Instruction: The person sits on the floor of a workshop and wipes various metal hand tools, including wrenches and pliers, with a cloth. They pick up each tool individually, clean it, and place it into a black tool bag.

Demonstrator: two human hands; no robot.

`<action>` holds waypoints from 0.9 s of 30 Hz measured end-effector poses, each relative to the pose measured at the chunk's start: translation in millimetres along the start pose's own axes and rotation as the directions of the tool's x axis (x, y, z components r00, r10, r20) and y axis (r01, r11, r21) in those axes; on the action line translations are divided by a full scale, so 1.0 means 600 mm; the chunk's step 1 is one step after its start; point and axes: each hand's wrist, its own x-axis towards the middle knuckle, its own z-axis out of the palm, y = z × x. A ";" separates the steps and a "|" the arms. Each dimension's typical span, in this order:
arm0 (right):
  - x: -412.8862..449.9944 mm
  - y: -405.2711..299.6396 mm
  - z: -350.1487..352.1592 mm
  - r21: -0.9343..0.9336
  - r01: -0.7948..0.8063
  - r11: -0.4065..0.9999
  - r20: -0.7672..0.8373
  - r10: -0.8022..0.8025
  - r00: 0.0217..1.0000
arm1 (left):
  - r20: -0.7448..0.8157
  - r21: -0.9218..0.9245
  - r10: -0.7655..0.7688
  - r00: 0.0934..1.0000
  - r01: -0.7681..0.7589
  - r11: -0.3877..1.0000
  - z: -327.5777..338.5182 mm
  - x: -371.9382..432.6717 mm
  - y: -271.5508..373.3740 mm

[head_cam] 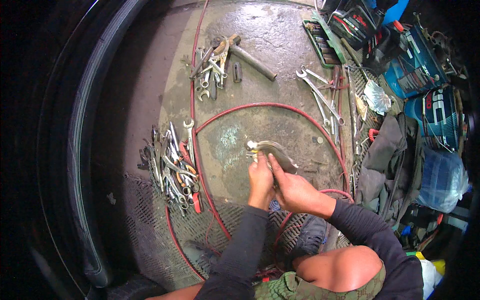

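Near the middle of the view, both hands hold a curved metal part point(277, 153) that looks like a brake pad or shoe; its left end is pale and shiny. My left hand point(261, 182) grips it from below, close to a small yellow spot at that end. My right hand point(298, 189) lies beside the left, with its index finger stretched along the part's lower side. The palms and the undersides of the fingers are hidden. Beneath the part is a stained concrete floor point(225, 168). A small round disc point(320, 140) lies on the floor to the right.
A red hose point(262, 105) loops around the hands' area. Piled wrenches and pliers point(176, 172) lie left, more tools with a hammer point(255, 62) farther off. Combination wrenches point(318, 92) and an open socket case point(324, 45) lie right, near blue containers point(431, 116) and dark cloth point(390, 165).
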 end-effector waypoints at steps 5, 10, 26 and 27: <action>-0.002 -0.012 -0.003 0.098 -0.064 0.993 0.044 0.060 0.997 | -0.086 -0.158 0.008 0.996 -0.021 0.987 0.004 0.012 0.002; -0.012 0.034 -0.044 0.599 0.039 0.800 -0.080 0.011 0.997 | 0.150 0.272 0.371 0.917 -0.399 0.876 -0.002 -0.013 -0.004; -0.025 0.006 -0.042 0.421 0.109 0.900 -0.033 -0.105 0.994 | 0.327 0.668 0.748 0.578 -0.701 0.250 -0.011 -0.008 0.096; -0.031 -0.011 -0.056 0.367 0.102 0.924 -0.002 -0.109 0.994 | 0.316 0.746 0.702 0.638 -0.625 0.232 -0.019 -0.005 0.103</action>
